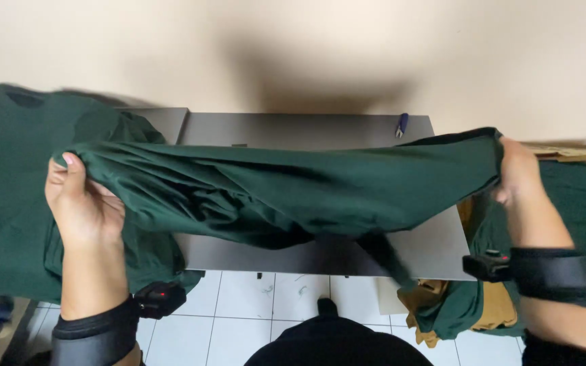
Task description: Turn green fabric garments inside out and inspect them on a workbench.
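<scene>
Left hand (83, 203) and right hand (518, 173) each grip one end of a dark green soft fabric garment (293, 193), stretched taut between them above the grey flat bench (435, 247), apparently to pull it straight, small blue-handled snips (401, 125) lying behind

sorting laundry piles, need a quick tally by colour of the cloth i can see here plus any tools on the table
Dark green cloth: 3, namely the stretched garment held by the left hand and right hand, the left pile and the right pile
Mustard cloth: 1
Blue-handled tool: 1
Total: 5
</scene>
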